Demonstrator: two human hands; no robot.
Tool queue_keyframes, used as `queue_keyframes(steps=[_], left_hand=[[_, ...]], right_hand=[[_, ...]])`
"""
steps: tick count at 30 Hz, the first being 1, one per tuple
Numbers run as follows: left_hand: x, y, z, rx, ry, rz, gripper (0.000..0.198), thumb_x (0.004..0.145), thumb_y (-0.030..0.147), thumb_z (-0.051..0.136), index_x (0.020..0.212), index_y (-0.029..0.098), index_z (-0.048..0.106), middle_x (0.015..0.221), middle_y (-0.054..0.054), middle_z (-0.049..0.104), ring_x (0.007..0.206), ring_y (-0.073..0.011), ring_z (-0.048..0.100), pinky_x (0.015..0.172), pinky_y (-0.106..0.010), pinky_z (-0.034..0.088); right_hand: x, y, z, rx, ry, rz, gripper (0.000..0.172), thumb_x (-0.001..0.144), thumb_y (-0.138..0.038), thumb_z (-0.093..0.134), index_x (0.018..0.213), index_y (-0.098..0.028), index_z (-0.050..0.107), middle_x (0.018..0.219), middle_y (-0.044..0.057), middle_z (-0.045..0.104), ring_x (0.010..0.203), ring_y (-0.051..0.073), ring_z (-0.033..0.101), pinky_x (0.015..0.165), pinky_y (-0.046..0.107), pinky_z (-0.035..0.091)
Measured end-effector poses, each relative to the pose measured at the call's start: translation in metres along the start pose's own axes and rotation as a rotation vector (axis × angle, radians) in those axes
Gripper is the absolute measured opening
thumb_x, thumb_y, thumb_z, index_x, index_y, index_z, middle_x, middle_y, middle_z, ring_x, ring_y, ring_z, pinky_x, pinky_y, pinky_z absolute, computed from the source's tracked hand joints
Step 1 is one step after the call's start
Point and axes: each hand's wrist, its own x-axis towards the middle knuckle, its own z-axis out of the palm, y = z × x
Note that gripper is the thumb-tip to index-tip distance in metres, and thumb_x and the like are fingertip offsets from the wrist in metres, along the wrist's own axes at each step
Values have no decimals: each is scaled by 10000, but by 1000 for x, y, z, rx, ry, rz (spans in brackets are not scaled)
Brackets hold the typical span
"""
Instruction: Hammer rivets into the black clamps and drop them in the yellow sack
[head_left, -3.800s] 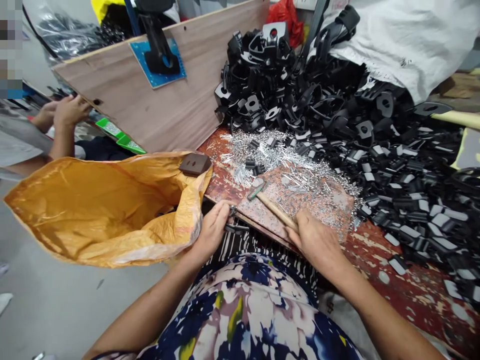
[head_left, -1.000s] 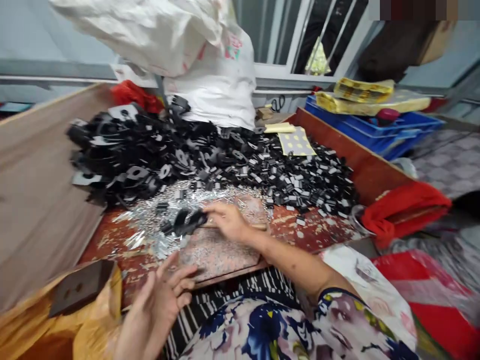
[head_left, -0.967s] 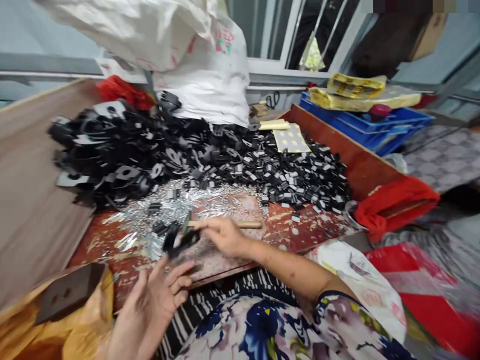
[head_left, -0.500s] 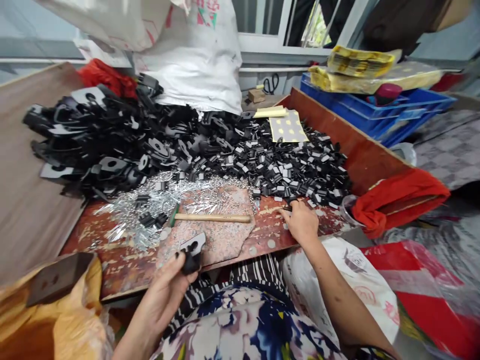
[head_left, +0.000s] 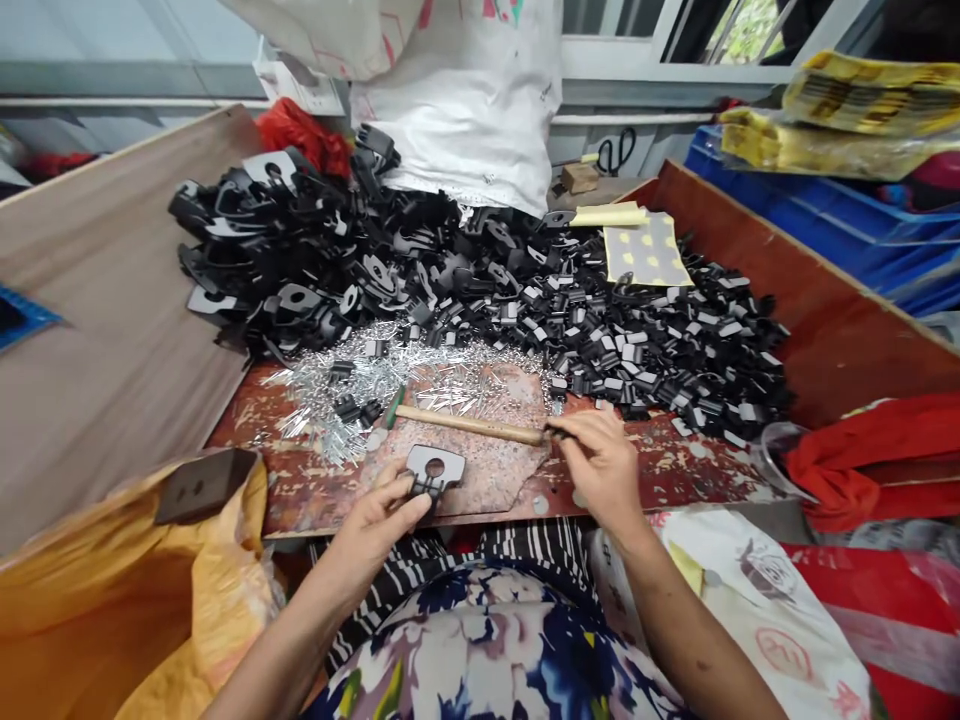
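Observation:
My left hand [head_left: 379, 520] grips a black plastic bracket [head_left: 433, 470] with a round hole, pressing it flat on the speckled stone slab [head_left: 491, 470] at the table's near edge. To the right, my right hand [head_left: 600, 462] pinches a small black piece [head_left: 559, 431] just past the end of the hammer's wooden handle. The hammer [head_left: 465, 424] lies across the slab, its head to the left. Behind the slab spreads a heap of small silver pins [head_left: 352, 385].
Large black brackets [head_left: 300, 250] pile up at the back left, small black clips [head_left: 645, 340] at the back right. A wooden board [head_left: 112, 320] walls the left, a red-brown board [head_left: 795, 290] the right. An orange sack [head_left: 112, 600] lies lower left, white sacks [head_left: 465, 90] behind, red cloth [head_left: 877, 450] right.
My left hand has set the bracket down on the slab. My right hand has come back from the clip pile toward the hammer's handle with a small black piece.

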Motion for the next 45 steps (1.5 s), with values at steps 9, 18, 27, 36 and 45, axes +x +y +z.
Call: queue_keyframes(steps=[9, 18, 27, 36, 45], left_hand=[[3, 12, 38, -336, -136, 23, 259, 787, 439, 806, 868, 195, 774, 1018, -43, 576, 646, -105, 538, 590, -259, 501], [-2, 13, 41, -413, -145, 51, 255, 800, 408, 824, 837, 162, 768, 997, -51, 531, 820, -156, 581, 625, -250, 597], [-2, 0, 35, -397, -149, 16, 263, 782, 423, 839, 861, 175, 804, 1058, -63, 544, 761, -126, 578, 582, -221, 592], [3, -12, 22, -273, -171, 68, 228, 817, 407, 802, 863, 184, 814, 1335, -114, 599, 750, -134, 593, 549, -226, 528], [-1, -16, 7, -300, -69, -32, 287, 736, 429, 872, 739, 170, 748, 706, 10, 616, 556, -89, 549, 589, -215, 416]], right_hand=[[-4, -69, 64, 216, -86, -58, 196, 906, -176, 647, 986, -302, 774, 923, -5, 785, 970, 213, 717, 1258, 625, 179], [-15, -75, 69, 260, -58, 23, 210, 898, -166, 637, 962, -303, 783, 931, -5, 787, 909, 202, 725, 1232, 618, 243], [-33, -76, 68, 374, -208, -19, 335, 957, -145, 526, 1148, -291, 759, 1033, 23, 794, 997, 200, 724, 1184, 531, 392], [-32, -60, 61, 677, -576, 177, 382, 934, -184, 553, 1268, -272, 717, 1147, 34, 773, 1032, 191, 726, 939, 371, 585], [64, 35, 43, -250, -442, -229, 226, 926, -114, 595, 965, -237, 780, 938, 54, 771, 926, 222, 629, 931, 410, 409]])
